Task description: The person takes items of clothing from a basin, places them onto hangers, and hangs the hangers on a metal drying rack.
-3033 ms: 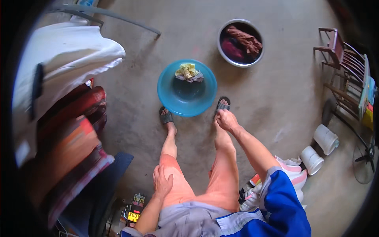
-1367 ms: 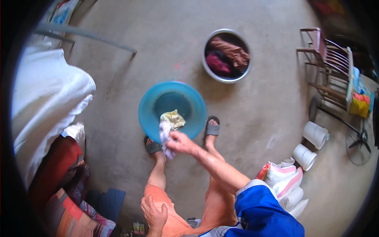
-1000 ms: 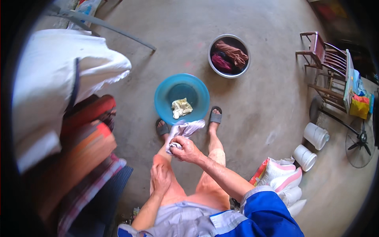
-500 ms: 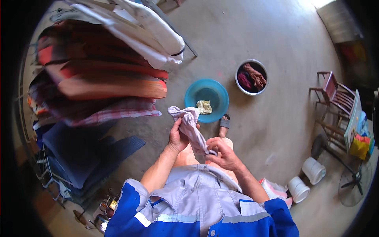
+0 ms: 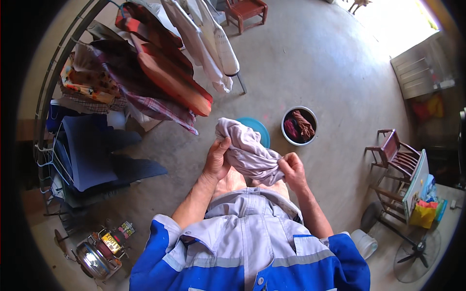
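Head view: a pale lilac cloth (image 5: 248, 151) is stretched between the person's two bare hands, above the lap and in front of a turquoise basin (image 5: 259, 128), most of which it hides. The left hand (image 5: 217, 157) has its grip on the upper left part of the cloth, thumb laid over the near face; its other fingers are mostly behind the fabric, so how firmly they press cannot be told. The right hand (image 5: 293, 171) is closed in a fist around the gathered right end, where folds run together into a narrow bunch. Between the hands the cloth is broad, creased and loosely bundled.

It looks soft and limp, with no stiffness of its own, and should be light, though somewhat heavier if damp; wetness cannot be told from here. Nothing about it seems fragile, but thin fabric could stretch or slip through the fingers if pulled at a single layer. The bunched end seems the surest hold, several folds taken together in the fist; at the wide end, a pinch of thumb against fingers over a doubled edge should serve best.

Well beyond the right hand, a metal-rimmed basin (image 5: 299, 107) holds dark red cloth (image 5: 291, 129) and brown cloth (image 5: 305, 126).
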Available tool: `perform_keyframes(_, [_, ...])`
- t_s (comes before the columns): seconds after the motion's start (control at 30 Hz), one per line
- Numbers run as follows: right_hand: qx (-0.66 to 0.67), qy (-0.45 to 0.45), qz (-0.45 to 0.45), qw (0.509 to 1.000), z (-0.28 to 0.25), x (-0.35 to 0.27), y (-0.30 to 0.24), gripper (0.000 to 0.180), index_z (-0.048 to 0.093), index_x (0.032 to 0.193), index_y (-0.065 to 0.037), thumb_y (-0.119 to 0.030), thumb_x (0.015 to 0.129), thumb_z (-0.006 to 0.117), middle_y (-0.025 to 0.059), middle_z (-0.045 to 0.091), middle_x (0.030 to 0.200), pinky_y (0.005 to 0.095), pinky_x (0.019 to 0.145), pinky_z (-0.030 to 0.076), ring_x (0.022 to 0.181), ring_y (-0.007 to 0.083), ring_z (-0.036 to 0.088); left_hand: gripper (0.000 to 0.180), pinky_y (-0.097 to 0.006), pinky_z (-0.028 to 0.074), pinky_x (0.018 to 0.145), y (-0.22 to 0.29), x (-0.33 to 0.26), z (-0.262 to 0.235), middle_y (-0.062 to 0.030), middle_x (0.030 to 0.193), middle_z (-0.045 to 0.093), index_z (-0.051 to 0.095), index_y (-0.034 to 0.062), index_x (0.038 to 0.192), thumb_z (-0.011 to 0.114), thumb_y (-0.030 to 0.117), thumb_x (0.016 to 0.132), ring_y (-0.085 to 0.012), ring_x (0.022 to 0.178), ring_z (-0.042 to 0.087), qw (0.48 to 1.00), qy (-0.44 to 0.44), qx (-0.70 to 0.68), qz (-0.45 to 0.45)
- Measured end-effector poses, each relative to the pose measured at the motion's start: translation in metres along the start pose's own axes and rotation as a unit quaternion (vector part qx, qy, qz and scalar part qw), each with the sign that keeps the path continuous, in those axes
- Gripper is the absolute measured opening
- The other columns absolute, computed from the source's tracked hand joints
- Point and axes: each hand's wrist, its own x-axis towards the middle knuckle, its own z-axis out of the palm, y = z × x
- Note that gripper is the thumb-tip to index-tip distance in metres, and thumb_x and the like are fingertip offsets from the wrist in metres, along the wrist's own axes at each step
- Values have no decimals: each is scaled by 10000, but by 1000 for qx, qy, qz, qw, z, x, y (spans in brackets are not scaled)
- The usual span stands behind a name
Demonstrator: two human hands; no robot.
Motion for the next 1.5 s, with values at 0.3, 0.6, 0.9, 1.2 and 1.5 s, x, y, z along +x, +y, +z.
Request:
perform_keyframes(0.3, [3, -239, -62, 969, 35, 2, -21, 818, 289, 1529, -82, -249, 884, 764, 122, 441, 1475, 392, 1102, 389, 1348, 240, 437, 388, -343, 492, 987, 11, -47, 37, -62, 1179, 638, 554, 72, 1259, 685, 78, 893, -181, 1112, 618, 994, -67, 85, 14])
perform_keyframes(0.6, [-15, -195, -79, 978, 33, 15, -58, 352, 599, 1129, -40, 11, 814, 747, -22, 641, 1016, 256, 852, 497, 951, 79, 593, 387, -275, 509, 916, 35, -65, 9, -26, 1116, 641, 521, 78, 1208, 710, -1, 880, -103, 1009, 616, 977, -24, 187, 100])
perform_keyframes(0.9, [-7, -215, -312, 925, 29, 4, -122, 210, 670, 1055, 1, 72, 860, 645, 92, 617, 1075, 287, 939, 459, 991, 173, 596, 239, -221, 507, 801, 26, -71, -52, -33, 1012, 635, 545, 42, 1073, 645, -31, 869, -82, 906, 600, 939, 122, 287, 143])
perform_keyframes(1.2, [67, -143, -159, 975, 30, 15, -92, 169, 601, 1126, -3, -87, 980, 594, 29, 649, 1015, 254, 843, 499, 940, 95, 608, 262, -316, 512, 884, 23, -61, -84, -53, 1079, 644, 576, 58, 1124, 438, 20, 904, -147, 965, 622, 980, 156, 83, 88])
perform_keyframes(1.5, [254, -118, -98, 955, 9, 21, -69, 223, 591, 1188, -20, -96, 986, 539, 97, 669, 1084, 333, 907, 525, 1011, 192, 643, 254, -404, 459, 1006, 45, -59, -23, -86, 1141, 662, 614, 67, 1121, 451, 219, 999, -227, 1090, 611, 993, 93, -65, 41])
